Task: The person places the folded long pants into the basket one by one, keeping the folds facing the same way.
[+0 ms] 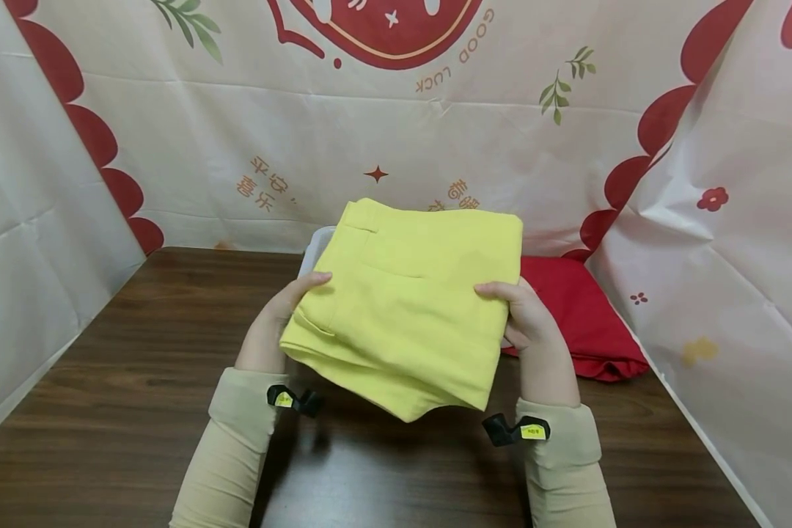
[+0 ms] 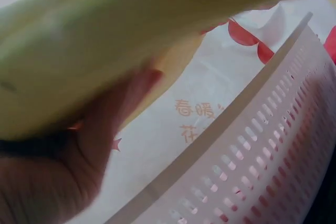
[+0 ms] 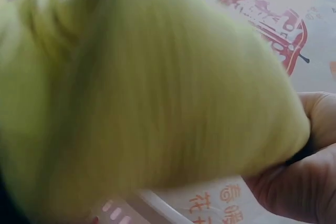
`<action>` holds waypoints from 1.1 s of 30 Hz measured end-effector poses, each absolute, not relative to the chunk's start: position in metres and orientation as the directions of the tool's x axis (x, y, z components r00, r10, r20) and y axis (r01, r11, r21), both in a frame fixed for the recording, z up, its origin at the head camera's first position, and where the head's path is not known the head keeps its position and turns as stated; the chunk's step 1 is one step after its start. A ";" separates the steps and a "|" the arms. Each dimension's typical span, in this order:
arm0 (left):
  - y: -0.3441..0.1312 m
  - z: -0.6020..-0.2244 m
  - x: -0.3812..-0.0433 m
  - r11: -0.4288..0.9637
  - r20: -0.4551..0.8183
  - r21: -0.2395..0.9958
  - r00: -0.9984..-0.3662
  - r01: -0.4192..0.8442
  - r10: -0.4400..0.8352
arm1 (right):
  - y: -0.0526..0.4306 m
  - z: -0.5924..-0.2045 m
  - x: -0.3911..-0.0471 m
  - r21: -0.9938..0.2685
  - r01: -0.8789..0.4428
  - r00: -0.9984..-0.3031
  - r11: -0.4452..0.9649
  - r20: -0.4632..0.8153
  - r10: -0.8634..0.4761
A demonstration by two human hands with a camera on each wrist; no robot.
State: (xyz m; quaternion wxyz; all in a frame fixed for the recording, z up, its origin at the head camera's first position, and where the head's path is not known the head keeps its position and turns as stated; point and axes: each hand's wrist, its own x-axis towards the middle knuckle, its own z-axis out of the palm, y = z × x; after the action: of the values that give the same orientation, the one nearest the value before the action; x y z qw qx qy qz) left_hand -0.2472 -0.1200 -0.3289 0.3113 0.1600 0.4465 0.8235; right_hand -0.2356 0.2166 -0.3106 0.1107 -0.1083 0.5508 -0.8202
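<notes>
A folded yellow garment (image 1: pixel 409 308) with stitched slits is held up in front of me between both hands. My left hand (image 1: pixel 284 308) grips its left edge, thumb on top and the other fingers hidden underneath. My right hand (image 1: pixel 528 315) grips the right edge in the same way. Behind and below the garment stands a white perforated plastic basket (image 2: pixel 252 145); in the head view only a corner of its rim (image 1: pixel 315 246) shows. In the right wrist view the garment (image 3: pixel 173 93) is blurred and covers much of the picture.
A folded red cloth (image 1: pixel 574 315) lies on the brown wooden table (image 1: pixel 132 381) at the back right, beside the right hand. A white printed curtain (image 1: pixel 343 132) hangs behind the table and along both sides.
</notes>
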 end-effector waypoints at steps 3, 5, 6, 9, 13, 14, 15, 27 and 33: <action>-0.119 -0.335 -0.254 -0.298 -0.091 0.875 -0.735 -0.381 0.671 | 0.218 -0.309 -0.235 -0.939 0.068 -0.945 -0.337 0.047 -0.322; -0.117 -0.338 -0.257 -0.293 -0.063 0.894 -0.742 -0.340 0.667 | 0.218 -0.308 -0.235 -0.946 0.059 -0.945 -0.317 0.050 -0.324; -0.116 -0.339 -0.259 -0.305 -0.040 0.897 -0.746 -0.320 0.665 | 0.218 -0.308 -0.235 -0.948 0.051 -0.948 -0.313 0.053 -0.315; -0.113 -0.341 -0.262 -0.376 0.060 0.890 -0.749 -0.259 0.659 | 0.219 -0.308 -0.236 -0.947 0.031 -0.962 -0.319 0.058 -0.266; -0.111 -0.340 -0.262 -0.462 0.160 0.862 -0.755 -0.207 0.636 | 0.222 -0.310 -0.239 -0.938 0.029 -0.968 -0.345 0.060 -0.242; -0.110 -0.339 -0.261 -0.479 0.177 0.856 -0.761 -0.194 0.624 | 0.223 -0.310 -0.240 -0.938 0.031 -0.963 -0.346 0.064 -0.260; -0.110 -0.339 -0.260 -0.495 0.187 0.849 -0.773 -0.182 0.606 | 0.223 -0.311 -0.240 -0.939 0.035 -0.958 -0.343 0.067 -0.280; -0.100 -0.331 -0.256 -0.562 0.227 0.827 -0.897 -0.027 0.379 | 0.218 -0.309 -0.241 -0.977 0.027 -0.949 -0.212 0.042 -0.312; -0.103 -0.328 -0.254 -0.469 0.169 0.883 -0.915 -0.024 0.366 | 0.215 -0.307 -0.240 -0.967 -0.041 -0.959 -0.252 0.108 -0.261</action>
State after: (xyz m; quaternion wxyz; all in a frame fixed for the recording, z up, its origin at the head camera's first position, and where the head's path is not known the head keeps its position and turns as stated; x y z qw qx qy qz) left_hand -0.2540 -0.1026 -0.3276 0.1161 0.1702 0.5019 0.8400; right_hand -0.2404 0.2148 -0.3074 0.0705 -0.1241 0.6076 -0.7813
